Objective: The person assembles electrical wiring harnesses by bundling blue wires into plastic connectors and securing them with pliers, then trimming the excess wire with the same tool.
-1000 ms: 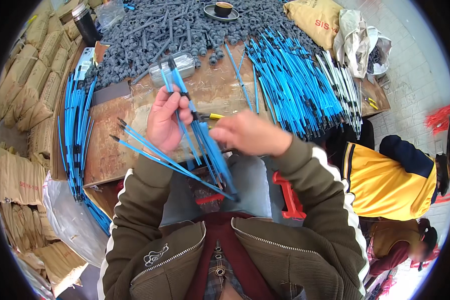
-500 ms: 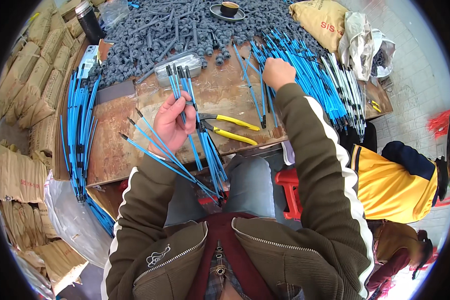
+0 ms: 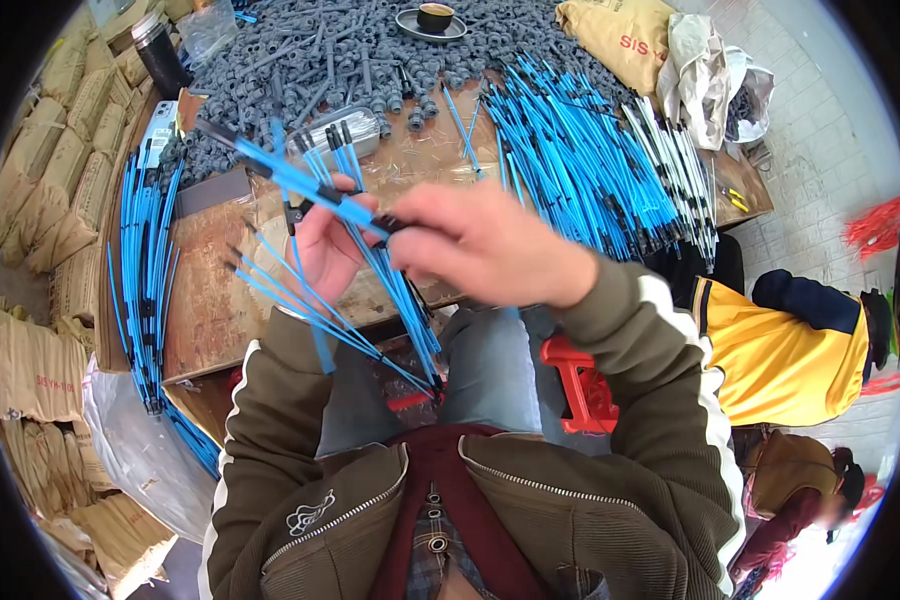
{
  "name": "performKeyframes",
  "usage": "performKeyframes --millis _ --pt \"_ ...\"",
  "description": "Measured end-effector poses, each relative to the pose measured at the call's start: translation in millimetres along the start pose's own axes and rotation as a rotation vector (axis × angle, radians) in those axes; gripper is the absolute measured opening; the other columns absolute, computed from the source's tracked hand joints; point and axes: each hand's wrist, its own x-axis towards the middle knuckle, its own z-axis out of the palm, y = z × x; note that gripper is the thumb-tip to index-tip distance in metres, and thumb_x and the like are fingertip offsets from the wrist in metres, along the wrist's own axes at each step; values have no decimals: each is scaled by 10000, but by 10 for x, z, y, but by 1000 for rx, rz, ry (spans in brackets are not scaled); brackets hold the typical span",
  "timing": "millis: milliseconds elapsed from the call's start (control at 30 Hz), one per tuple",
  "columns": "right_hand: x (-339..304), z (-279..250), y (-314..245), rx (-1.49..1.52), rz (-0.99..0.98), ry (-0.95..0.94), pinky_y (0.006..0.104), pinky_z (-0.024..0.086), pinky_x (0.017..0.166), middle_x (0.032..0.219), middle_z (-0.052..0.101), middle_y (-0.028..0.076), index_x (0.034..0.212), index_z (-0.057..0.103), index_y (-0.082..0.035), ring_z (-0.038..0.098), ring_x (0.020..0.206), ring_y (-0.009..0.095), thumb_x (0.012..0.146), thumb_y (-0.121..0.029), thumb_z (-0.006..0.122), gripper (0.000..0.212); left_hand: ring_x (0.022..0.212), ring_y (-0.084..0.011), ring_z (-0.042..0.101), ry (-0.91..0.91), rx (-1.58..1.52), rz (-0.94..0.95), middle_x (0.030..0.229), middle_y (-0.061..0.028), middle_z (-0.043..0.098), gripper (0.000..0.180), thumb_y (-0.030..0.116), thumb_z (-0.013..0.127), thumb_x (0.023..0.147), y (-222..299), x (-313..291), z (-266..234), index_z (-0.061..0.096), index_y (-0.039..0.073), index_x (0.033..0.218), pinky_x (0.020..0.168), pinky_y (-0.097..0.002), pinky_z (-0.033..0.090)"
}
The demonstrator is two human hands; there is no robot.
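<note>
Cluttered wooden surface (image 3: 210,310) up top; my left hand (image 3: 325,245) clutches a blue tube bundle (image 3: 370,300) mid-frame; right hand (image 3: 480,245) pinches one tube (image 3: 290,178); next, I judge, seat it alongside.

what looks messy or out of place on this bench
Nothing looks damaged or spilled. The thin blue plastic tubes lie in a loose fanned heap, some overhanging the wooden table edge. The left hand holds a splayed bunch; the right hand holds one blue tube with black ends.
</note>
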Motion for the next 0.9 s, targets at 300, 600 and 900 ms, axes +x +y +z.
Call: performKeyframes --millis 300,600,900 --pt "-89 217 194 -61 84 44 411 437 494 634 574 175 860 551 -10 565 562 359 813 -159 585 159 770 -201 604 -112 52 -6 857 -80 616 242 262 445 936 28 -3 -77 511 69 1068 684 -337 499" --pt "-147 180 562 -366 165 -266 379 470 540 677 597 183 900 558 -8 591 606 341 818 -207 609 221 686 -193 596 -114 278 37 811 -84 596 221 163 513 904 -44 -9 7 485 58 1096 617 -308 492" --pt "-258 -2079 1737 -1313 903 437 448 498 734 896 644 173 897 641 -57 620 841 348 789 -251 533 247 601 -160 570 -115 281 105 752 -84 581 257 109 507 893 -34 -45 76 458 55 1139 520 -253 448"
